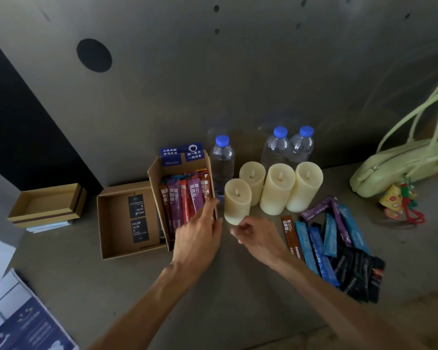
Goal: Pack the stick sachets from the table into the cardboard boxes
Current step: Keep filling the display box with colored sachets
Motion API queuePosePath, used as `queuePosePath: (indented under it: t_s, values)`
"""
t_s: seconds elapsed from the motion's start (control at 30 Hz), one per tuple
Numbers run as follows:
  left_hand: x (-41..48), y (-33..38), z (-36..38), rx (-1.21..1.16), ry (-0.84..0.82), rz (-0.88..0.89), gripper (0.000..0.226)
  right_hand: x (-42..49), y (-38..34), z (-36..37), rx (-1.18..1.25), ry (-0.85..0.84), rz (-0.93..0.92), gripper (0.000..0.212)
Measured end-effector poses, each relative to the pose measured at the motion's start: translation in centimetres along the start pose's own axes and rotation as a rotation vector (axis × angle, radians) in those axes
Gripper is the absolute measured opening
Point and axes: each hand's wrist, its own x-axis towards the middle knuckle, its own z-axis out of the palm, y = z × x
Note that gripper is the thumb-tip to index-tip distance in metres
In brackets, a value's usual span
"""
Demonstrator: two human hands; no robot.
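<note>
A tall open cardboard box [154, 173] stands mid-table with several red, purple and brown stick sachets [185, 198] upright inside. My left hand [199, 232] lies with straight fingers against the box's front right edge and the sachets there. My right hand [254, 234] hovers just right of it, fingers loosely curled, holding nothing. A loose pile of blue, purple, brown and black stick sachets [331, 238] lies on the table to the right. A flat open cardboard box [112, 223] with two black cards sits left of the tall box.
Several cream pillar candles [278, 188] and three water bottles [221, 160] stand behind my hands. A pale green handbag [399, 168] with a charm lies at the right. A small lidded box [48, 205] on booklets sits at the left; a magazine [23, 322] lies bottom left.
</note>
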Motion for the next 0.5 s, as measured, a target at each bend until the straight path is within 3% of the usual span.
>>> queuePosePath:
  t_s: [0.1,0.23,0.33,0.5]
  values:
    - [0.3,2.7,1.1,-0.009,-0.061,0.095,0.015,-0.5,1.7,-2.0,-0.101,0.070,0.035,0.020]
    - [0.7,5.2,4.4,-0.051,-0.273,0.066,0.016,-1.8,4.9,-4.6,-0.294,0.178,0.219,0.017]
    - [0.8,6.3,7.1,-0.015,-0.440,-0.007,0.017,-2.5,6.9,-5.7,-0.458,0.162,0.335,0.022]
    - [0.0,7.1,9.9,0.078,-0.556,-0.072,0.020,-2.0,7.5,-5.9,-0.523,0.142,0.369,0.030]
